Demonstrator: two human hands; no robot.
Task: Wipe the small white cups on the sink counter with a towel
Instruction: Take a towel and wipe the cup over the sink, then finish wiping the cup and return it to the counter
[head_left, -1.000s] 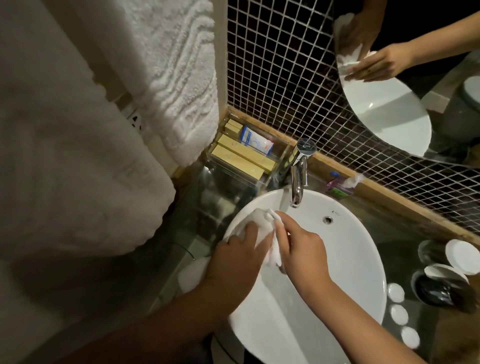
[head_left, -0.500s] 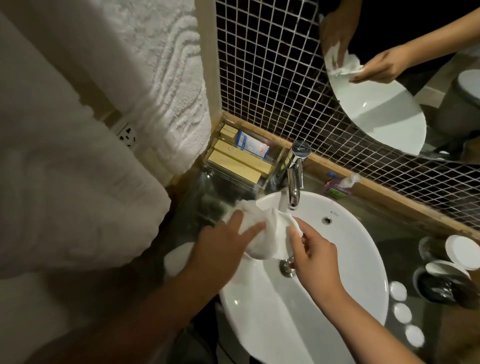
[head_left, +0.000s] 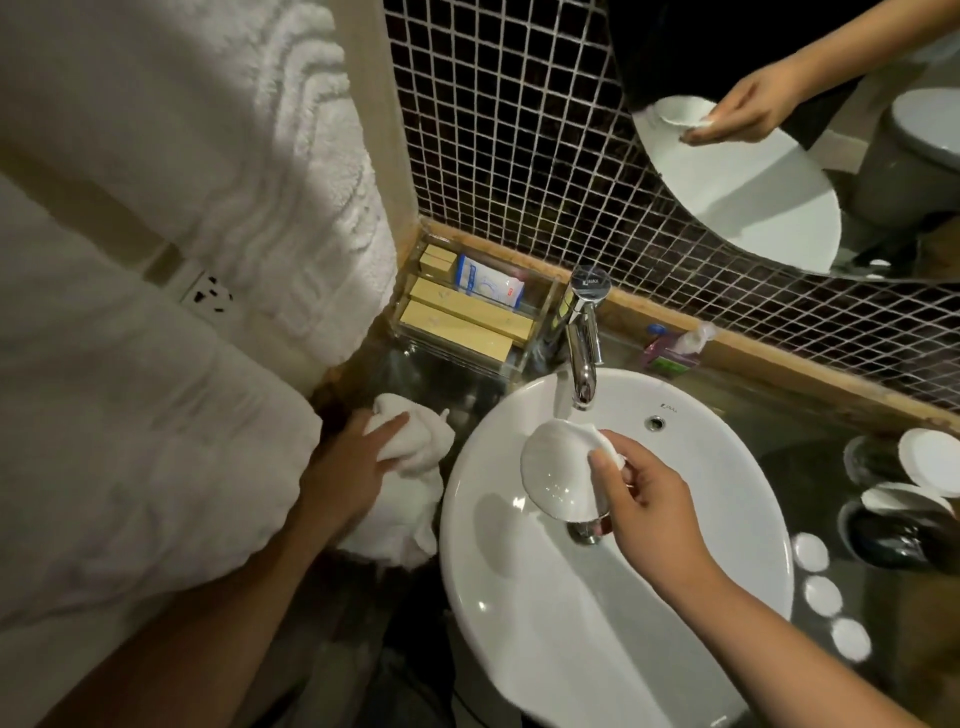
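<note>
- White, small glazed cup (head_left: 558, 475), tilted on its side above the round white porcelain basin (head_left: 727, 499), sits pinched in our right hand (head_left: 644, 506).
- Our left hand (head_left: 345, 467) clutches the crumpled white cloth towel (head_left: 410, 447) on the dark counter (head_left: 810, 436) beside the basin.

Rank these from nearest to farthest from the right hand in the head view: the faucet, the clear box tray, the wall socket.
Measured from the right hand, which holds the white cup over the basin:
1. Faucet, just behind the hand at the basin's back rim.
2. Clear box tray, farther back and left, in the corner.
3. Wall socket, far left, between the hanging towels.
</note>
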